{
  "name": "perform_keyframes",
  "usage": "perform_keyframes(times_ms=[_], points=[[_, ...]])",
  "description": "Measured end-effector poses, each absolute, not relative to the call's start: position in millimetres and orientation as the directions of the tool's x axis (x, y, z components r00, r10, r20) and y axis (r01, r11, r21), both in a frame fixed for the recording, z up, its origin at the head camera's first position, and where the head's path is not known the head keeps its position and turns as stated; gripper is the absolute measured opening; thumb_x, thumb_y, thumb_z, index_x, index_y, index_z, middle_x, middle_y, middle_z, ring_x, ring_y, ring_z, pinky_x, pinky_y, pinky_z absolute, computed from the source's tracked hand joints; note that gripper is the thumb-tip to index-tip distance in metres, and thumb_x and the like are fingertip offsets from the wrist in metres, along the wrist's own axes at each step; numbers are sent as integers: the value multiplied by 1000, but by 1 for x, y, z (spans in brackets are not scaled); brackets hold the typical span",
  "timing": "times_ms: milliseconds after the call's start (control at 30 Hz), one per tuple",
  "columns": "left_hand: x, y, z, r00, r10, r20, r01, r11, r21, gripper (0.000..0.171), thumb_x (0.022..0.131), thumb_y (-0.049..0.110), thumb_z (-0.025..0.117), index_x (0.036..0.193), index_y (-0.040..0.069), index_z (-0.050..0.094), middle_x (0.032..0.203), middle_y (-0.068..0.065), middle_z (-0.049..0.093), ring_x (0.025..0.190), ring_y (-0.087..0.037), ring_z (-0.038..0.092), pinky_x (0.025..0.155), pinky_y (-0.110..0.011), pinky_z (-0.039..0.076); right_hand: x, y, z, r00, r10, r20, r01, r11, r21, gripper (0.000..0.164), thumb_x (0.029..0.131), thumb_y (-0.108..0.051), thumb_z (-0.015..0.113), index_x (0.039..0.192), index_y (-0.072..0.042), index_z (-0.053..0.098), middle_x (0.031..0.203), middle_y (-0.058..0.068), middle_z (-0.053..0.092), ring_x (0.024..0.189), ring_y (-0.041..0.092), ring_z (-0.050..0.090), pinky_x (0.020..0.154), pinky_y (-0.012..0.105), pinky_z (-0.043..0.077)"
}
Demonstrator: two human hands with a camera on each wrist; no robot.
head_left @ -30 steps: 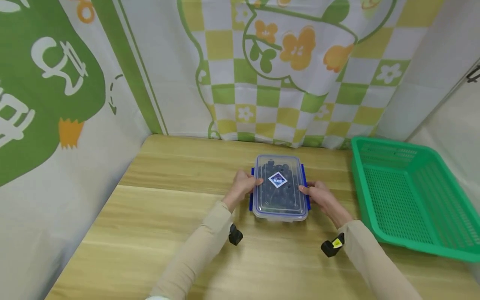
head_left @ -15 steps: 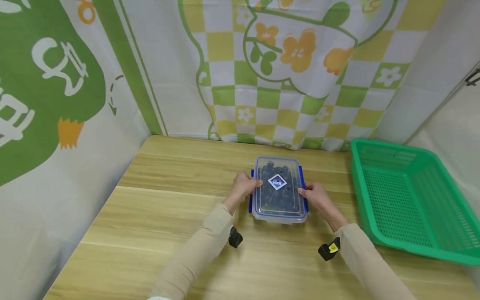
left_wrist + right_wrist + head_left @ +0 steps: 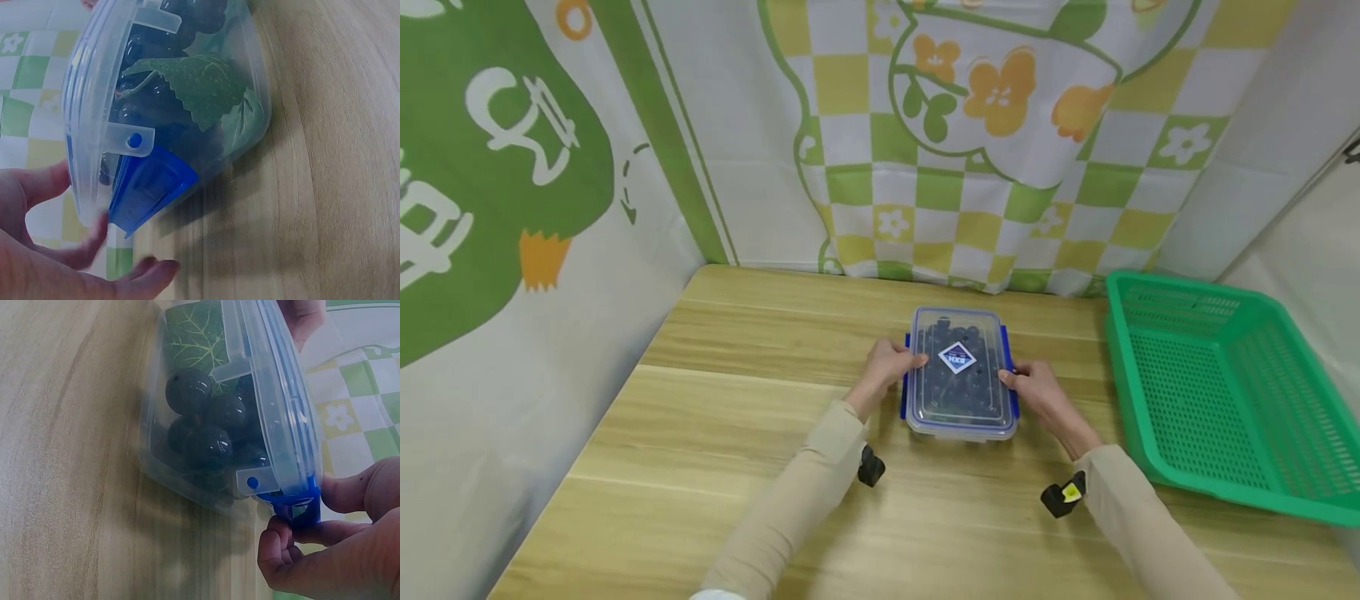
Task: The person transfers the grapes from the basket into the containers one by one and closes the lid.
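Note:
A clear plastic food container [image 3: 958,396] with a blue-edged lid and a diamond-shaped sticker lies on the wooden table. Dark round grapes [image 3: 209,449] and a green leaf [image 3: 197,84] show through its walls. My left hand [image 3: 889,367] is at its left side, thumb on the lid's edge, index fingertip by a blue latch [image 3: 153,190] that slants out from the wall. At the right side, my right hand [image 3: 1037,390] has its thumb on the lid's edge and curled fingers against the other blue latch [image 3: 303,509], which they partly hide.
A green plastic basket [image 3: 1126,392] with perforated walls stands on the table to the right. Bare wooden tabletop [image 3: 700,450] extends left of the container. A checked, printed cloth [image 3: 940,192] hangs behind the table, and a pale wall covering is on the left.

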State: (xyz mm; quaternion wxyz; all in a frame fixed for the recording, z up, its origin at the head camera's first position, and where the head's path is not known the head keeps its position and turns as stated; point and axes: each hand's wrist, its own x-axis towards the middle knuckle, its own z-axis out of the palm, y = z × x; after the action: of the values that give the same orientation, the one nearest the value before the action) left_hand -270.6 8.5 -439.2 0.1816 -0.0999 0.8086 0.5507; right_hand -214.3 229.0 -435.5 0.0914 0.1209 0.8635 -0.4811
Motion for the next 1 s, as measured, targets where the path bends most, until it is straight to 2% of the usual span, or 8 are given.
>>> perform_keyframes(times_ms=[133,233,300,367,467,600,833,1000], points=[[-270,6,-440,-900,75,-430,-385,331,862,30,80,19,72,66,10,47,62,3,44,57,-12,37,52,-25,31,-215,230,-435,-948,126,-292,315,504,-804,40,94,-12,50,124,13,51,115,28,59,94,21,55,84,29,47],[-269,6,-440,-881,104,-461,-420,275,865,23,81,18,71,70,6,55,60,0,54,54,-12,47,52,-24,41,-214,230,-435,-945,123,-304,323,501,-803,42,94,-13,49,128,13,48,120,30,57,100,24,53,91,35,46],[-268,5,-440,-872,114,-476,-439,249,864,20,81,17,71,79,1,60,65,-2,60,56,-12,54,54,-24,49,-214,230,-436,-942,121,-312,330,498,-802,44,94,-13,49,130,13,45,123,30,55,104,26,52,96,39,45],[-267,5,-440,-871,110,-479,-444,241,863,23,81,17,71,88,-2,61,72,-4,62,59,-13,58,58,-25,54,-213,230,-436,-939,121,-322,338,492,-802,45,95,-13,49,131,12,43,125,30,54,107,26,51,99,41,43],[-267,4,-439,-879,81,-469,-433,272,859,28,80,18,72,95,-4,61,80,-7,63,63,-13,57,63,-28,56,-213,229,-435,-935,121,-333,348,491,-799,47,95,-14,49,133,12,42,127,30,52,108,27,51,101,43,43],[-266,5,-437,-896,46,-441,-404,323,856,30,78,17,74,95,-4,62,82,-10,65,63,-14,58,63,-29,57,-212,228,-435,-931,118,-345,356,490,-795,48,95,-16,49,134,11,40,128,30,52,108,26,51,101,43,44],[-262,9,-428,-939,46,-342,-302,371,878,25,77,9,72,92,-9,64,80,-17,67,56,-16,60,56,-31,59,-213,228,-433,-935,114,-336,347,492,-799,47,96,-16,49,134,10,41,126,29,54,105,24,54,96,39,46],[-259,10,-424,-963,31,-269,-221,485,846,20,77,12,71,81,-6,64,74,-12,62,56,-15,55,54,-28,56,-213,229,-433,-944,92,-317,319,495,-808,43,96,-16,48,131,10,46,119,27,58,94,17,57,86,31,50]])
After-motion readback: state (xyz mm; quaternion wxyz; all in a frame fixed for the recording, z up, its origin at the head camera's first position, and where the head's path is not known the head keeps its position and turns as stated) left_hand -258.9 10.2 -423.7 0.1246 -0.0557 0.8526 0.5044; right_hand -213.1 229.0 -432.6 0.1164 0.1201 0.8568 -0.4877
